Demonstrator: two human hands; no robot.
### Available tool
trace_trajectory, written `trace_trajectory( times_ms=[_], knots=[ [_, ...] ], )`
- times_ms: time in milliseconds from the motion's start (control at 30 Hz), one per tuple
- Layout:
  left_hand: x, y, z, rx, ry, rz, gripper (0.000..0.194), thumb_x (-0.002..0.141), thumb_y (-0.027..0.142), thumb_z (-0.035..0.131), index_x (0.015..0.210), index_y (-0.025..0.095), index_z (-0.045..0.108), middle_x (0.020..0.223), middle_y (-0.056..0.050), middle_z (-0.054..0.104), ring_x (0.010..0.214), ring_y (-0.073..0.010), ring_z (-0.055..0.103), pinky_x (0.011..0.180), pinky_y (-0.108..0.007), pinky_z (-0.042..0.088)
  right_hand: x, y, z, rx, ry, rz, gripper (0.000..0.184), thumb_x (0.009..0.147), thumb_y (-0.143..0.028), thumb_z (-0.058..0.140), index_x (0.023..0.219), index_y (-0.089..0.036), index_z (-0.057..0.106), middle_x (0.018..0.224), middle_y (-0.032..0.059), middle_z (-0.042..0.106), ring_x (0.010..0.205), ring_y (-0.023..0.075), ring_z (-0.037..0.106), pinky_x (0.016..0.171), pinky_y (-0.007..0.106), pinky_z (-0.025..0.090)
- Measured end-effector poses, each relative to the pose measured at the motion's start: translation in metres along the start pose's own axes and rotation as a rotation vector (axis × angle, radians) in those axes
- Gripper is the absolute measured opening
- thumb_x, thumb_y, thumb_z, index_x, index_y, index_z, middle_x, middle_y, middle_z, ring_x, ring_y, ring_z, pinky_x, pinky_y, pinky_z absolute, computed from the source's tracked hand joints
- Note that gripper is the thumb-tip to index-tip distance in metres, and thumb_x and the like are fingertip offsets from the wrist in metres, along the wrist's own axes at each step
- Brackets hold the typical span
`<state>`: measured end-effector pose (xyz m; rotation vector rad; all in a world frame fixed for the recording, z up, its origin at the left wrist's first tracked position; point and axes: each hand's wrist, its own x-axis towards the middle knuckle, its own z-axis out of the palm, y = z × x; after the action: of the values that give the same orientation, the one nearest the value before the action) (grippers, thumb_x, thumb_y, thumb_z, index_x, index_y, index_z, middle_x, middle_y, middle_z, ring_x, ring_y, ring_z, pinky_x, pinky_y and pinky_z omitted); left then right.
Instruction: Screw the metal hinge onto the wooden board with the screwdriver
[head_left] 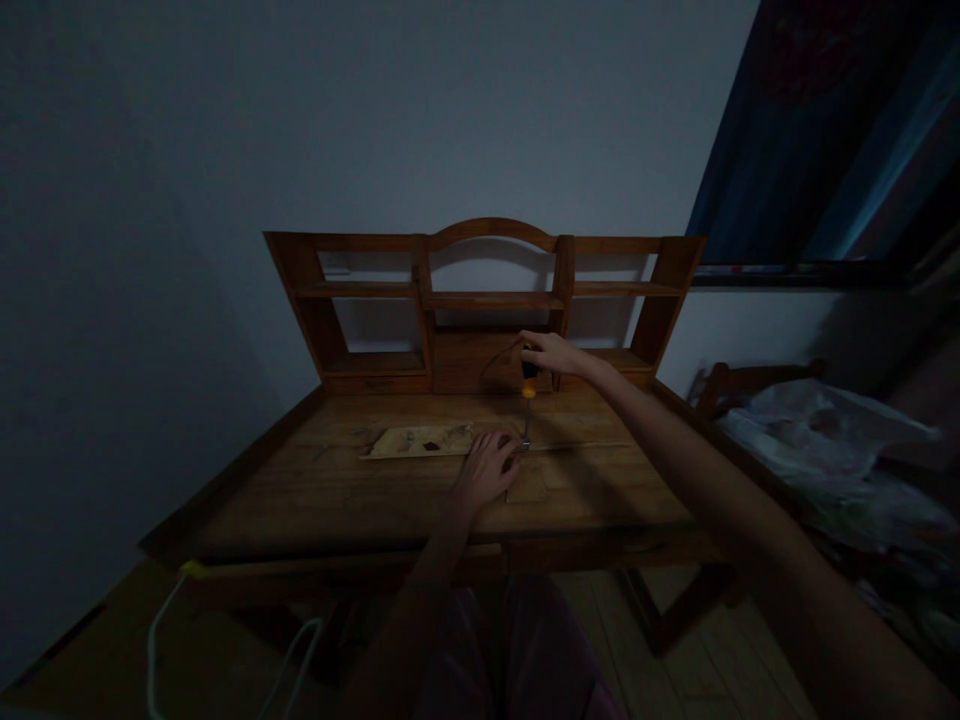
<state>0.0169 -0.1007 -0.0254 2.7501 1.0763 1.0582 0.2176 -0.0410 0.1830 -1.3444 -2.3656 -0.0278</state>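
A screwdriver (529,385) with a yellow and black handle stands upright, its shaft pointing down to the desk. My right hand (551,352) is closed around the top of its handle. At the screwdriver's tip lies a small metal piece (526,444), too small and dark to name. My left hand (489,468) rests low on the desktop with its fingers bent against that piece. A light, thin board-like strip (405,441) with dark marks reaches left from under my left hand. Beside my left hand lies a small flat rectangular piece (529,484).
The wooden desk (315,500) carries a shelf unit (491,300) along its back edge, against the wall. Plastic bags (817,430) lie on the right near a wooden chair back (757,375). A white cable (154,640) hangs at the front left. The room is dim.
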Motion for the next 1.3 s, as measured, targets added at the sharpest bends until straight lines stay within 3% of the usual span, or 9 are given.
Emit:
trace_trajectory(
  times_ms=[100, 300, 533, 767, 967, 1167, 1300],
  knots=[
    [0.0, 0.0, 0.0, -0.006, 0.005, -0.005, 0.037, 0.09, 0.024, 0.053, 0.127, 0.029, 0.058, 0.118, -0.006, 0.055, 0.116, -0.0239, 0.049, 0.109, -0.045, 0.035, 0.0, 0.001, 0.0, 0.034, 0.029, -0.033, 0.033, 0.089, -0.029, 0.056, 0.119, -0.017, 0.062, 0.1, 0.005, 0.07, 0.084, 0.0163, 0.064, 0.076, 0.024, 0.044],
    [0.0, 0.003, -0.004, -0.01, 0.006, 0.005, 0.036, 0.091, 0.024, 0.051, 0.126, 0.029, 0.058, 0.118, -0.007, 0.055, 0.116, -0.024, 0.049, 0.109, -0.044, 0.035, -0.007, 0.005, 0.007, -0.038, 0.115, -0.042, 0.041, 0.092, -0.055, 0.052, 0.107, -0.019, 0.064, 0.091, 0.0052, 0.07, 0.084, 0.0189, 0.065, 0.074, 0.026, 0.044],
    [0.0, 0.001, -0.001, 0.01, 0.004, -0.006, 0.036, 0.09, 0.025, 0.054, 0.126, 0.029, 0.058, 0.119, -0.006, 0.055, 0.116, -0.0246, 0.049, 0.11, -0.045, 0.034, -0.006, 0.007, 0.005, 0.063, 0.093, -0.035, 0.037, 0.088, -0.032, 0.057, 0.122, -0.019, 0.061, 0.107, 0.0049, 0.07, 0.091, 0.0175, 0.064, 0.083, 0.026, 0.044],
    [0.0, 0.001, -0.002, 0.003, -0.012, -0.011, 0.038, 0.09, 0.024, 0.053, 0.126, 0.031, 0.058, 0.119, -0.006, 0.055, 0.116, -0.0254, 0.049, 0.109, -0.047, 0.035, -0.011, 0.005, 0.011, 0.094, 0.15, -0.035, 0.041, 0.087, -0.056, 0.056, 0.105, -0.019, 0.062, 0.085, 0.0018, 0.067, 0.078, 0.017, 0.061, 0.072, 0.026, 0.043],
    [0.0, 0.0, -0.002, 0.0, 0.005, -0.007, 0.035, 0.091, 0.025, 0.052, 0.125, 0.029, 0.059, 0.119, -0.006, 0.055, 0.116, -0.024, 0.049, 0.11, -0.045, 0.035, -0.009, 0.007, 0.019, 0.383, 0.048, 0.078, 0.033, 0.085, -0.042, 0.055, 0.11, -0.02, 0.056, 0.096, 0.0012, 0.066, 0.074, 0.0141, 0.059, 0.063, 0.023, 0.044],
    [0.0, 0.0, -0.002, 0.004, -0.007, -0.009, 0.036, 0.09, 0.026, 0.053, 0.125, 0.029, 0.059, 0.118, -0.007, 0.055, 0.116, -0.0248, 0.049, 0.11, -0.046, 0.034, -0.014, 0.009, 0.021, 0.227, 0.219, -0.007, 0.041, 0.082, -0.057, 0.062, 0.098, -0.02, 0.058, 0.086, 0.0, 0.064, 0.075, 0.0151, 0.057, 0.07, 0.025, 0.043],
    [0.0, 0.0, -0.002, -0.007, 0.0, -0.002, 0.037, 0.09, 0.025, 0.052, 0.126, 0.029, 0.058, 0.12, -0.007, 0.055, 0.117, -0.0246, 0.048, 0.109, -0.045, 0.035, -0.019, 0.008, 0.02, 0.301, 0.147, 0.046, 0.036, 0.087, -0.054, 0.055, 0.101, -0.02, 0.059, 0.087, 0.0003, 0.065, 0.073, 0.0152, 0.058, 0.07, 0.026, 0.045]
  ],
)
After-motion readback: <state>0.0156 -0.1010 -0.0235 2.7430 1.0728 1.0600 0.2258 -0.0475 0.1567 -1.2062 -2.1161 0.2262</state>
